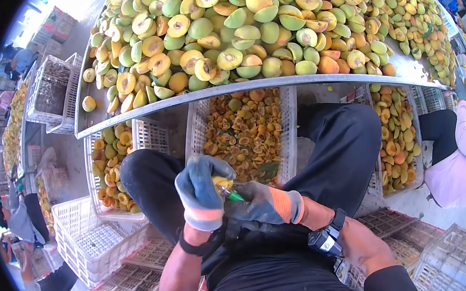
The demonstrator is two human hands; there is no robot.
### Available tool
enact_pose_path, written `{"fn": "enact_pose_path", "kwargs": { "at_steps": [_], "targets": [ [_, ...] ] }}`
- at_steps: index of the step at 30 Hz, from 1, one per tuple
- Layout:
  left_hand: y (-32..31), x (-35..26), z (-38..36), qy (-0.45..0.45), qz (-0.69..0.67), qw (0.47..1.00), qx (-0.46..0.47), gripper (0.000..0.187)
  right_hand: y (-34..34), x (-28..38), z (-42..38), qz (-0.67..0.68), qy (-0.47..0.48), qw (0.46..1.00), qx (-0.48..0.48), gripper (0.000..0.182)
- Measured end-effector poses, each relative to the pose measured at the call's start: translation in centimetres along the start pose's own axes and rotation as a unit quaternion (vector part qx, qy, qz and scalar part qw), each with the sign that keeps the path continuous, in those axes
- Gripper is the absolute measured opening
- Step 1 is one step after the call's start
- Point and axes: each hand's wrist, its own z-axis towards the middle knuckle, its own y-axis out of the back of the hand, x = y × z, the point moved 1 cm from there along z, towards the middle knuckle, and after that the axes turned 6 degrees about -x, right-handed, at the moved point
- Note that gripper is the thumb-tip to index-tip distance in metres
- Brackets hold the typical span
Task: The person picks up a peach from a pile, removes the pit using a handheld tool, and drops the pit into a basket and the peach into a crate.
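Observation:
Both hands wear blue-grey gloves with orange cuffs and meet above my lap. My left hand is closed around a yellow fruit, of which only a part shows. My right hand is wrapped round a tool with a green handle, its tip against the fruit. Just beyond the hands stands a white crate holding small, brownish-yellow fruit pieces. Above it is a metal-edged table heaped with green and orange fruit, many of them cut in halves.
Crates of fruit halves stand at the left and right of my legs. An empty white crate is at lower left, and stacked crates at lower right. A person in pink sits at the right; others are at far left.

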Motion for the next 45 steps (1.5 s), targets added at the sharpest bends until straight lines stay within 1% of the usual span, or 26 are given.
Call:
{"fn": "enact_pose_path", "kwargs": {
  "at_steps": [1,3,5,7,10,13,15,17,19,20,21,22,23,26,28,29,30,33,35,37,39,41,42,43,44,45],
  "targets": [
    [0.0,-0.2,0.2,0.121,-0.042,0.992,0.010,0.065,-0.2,0.5,-0.2,0.032,-0.071,0.997,0.004,0.022],
    [0.0,0.8,0.4,0.126,-0.057,0.990,0.009,0.064,0.0,-1.2,0.7,0.018,-0.006,1.000,0.007,0.022],
    [-0.1,1.0,-0.2,-0.009,-0.010,1.000,-0.002,0.065,0.1,-0.8,0.7,0.009,0.056,0.998,0.006,0.022],
    [0.0,0.9,0.2,-0.067,0.001,0.998,0.010,0.066,0.9,0.2,0.2,0.038,-0.091,0.992,0.073,0.030],
    [-0.1,0.4,0.9,0.139,-0.029,0.989,0.039,0.068,0.6,-0.3,0.3,0.069,-0.076,0.994,0.045,0.028],
    [-0.2,1.1,0.7,0.151,-0.014,0.988,0.024,0.069,1.1,-3.2,1.8,0.002,0.050,0.998,0.029,0.028],
    [-0.4,1.5,0.2,0.099,-0.007,0.995,0.022,0.070,1.9,-3.5,1.5,0.026,-0.007,0.999,0.042,0.028],
    [-0.5,2.2,0.1,-0.075,0.046,0.996,0.014,0.072,1.9,-2.1,1.0,0.047,-0.063,0.995,0.057,0.029],
    [-0.6,1.9,0.1,-0.054,0.036,0.998,0.002,0.071,1.4,-0.3,0.5,0.013,-0.113,0.993,0.040,0.032],
    [-0.8,1.4,0.5,0.073,-0.024,0.997,-0.008,0.070,1.5,-1.7,1.1,0.013,-0.113,0.993,0.039,0.032],
    [-0.9,1.3,0.6,0.200,-0.083,0.976,-0.018,0.069,1.6,-4.2,2.0,0.006,0.028,0.999,0.018,0.025],
    [-1.1,1.3,0.5,0.203,-0.060,0.977,-0.029,0.066,1.1,-3.6,2.4,-0.002,0.169,0.986,-0.002,0.023],
    [-1.3,1.4,0.4,0.201,-0.059,0.977,-0.028,0.066,1.2,-2.9,2.1,-0.002,0.171,0.985,-0.002,0.023],
    [-1.1,2.2,0.1,-0.114,0.078,0.990,0.010,0.063,1.4,-0.8,0.4,0.035,0.063,0.997,-0.003,0.020],
    [-1.3,1.8,0.3,-0.089,0.072,0.993,0.026,0.064,2.0,-0.3,0.0,0.062,-0.078,0.993,0.062,0.020],
    [-1.5,1.3,0.4,-0.063,0.067,0.995,0.038,0.064,2.0,-0.5,0.0,0.061,-0.078,0.993,0.063,0.020],
    [-1.4,0.7,0.6,0.074,0.028,0.996,0.047,0.063,1.9,-0.9,0.0,0.072,-0.078,0.993,0.053,0.023],
    [-1.5,1.2,0.7,0.108,0.028,0.991,0.074,0.064,2.2,-0.5,-0.3,0.058,-0.086,0.994,0.042,0.026],
    [-1.4,1.8,0.6,0.064,0.057,0.994,0.072,0.063,2.1,-0.1,-0.4,0.036,-0.096,0.994,0.045,0.027],
    [-1.7,1.6,1.0,-0.219,0.118,0.965,0.076,0.061,2.1,0.1,-0.5,0.060,-0.073,0.994,0.058,0.028],
    [-1.7,1.6,0.8,-0.217,0.119,0.966,0.077,0.061,2.0,0.0,-0.6,0.077,-0.058,0.994,0.048,0.029],
    [-2.0,1.7,0.8,0.038,0.077,0.994,0.069,0.067,2.3,-1.0,0.2,0.090,-0.039,0.994,0.039,0.029],
    [-2.0,2.0,1.2,0.180,0.017,0.981,0.068,0.072,2.7,-3.3,1.1,0.063,0.059,0.996,0.038,0.027],
    [-2.0,2.7,1.2,0.210,0.010,0.975,0.070,0.075,2.5,-2.7,1.5,0.034,0.158,0.986,0.039,0.027],
    [-1.9,3.0,1.3,0.195,0.024,0.977,0.085,0.078,2.9,-2.0,0.5,0.014,0.067,0.997,0.027,0.027],
    [-1.7,3.3,1.2,0.184,0.038,0.977,0.100,0.081,3.0,-1.2,0.1,0.014,0.067,0.997,0.027,0.027]
  ]
}}
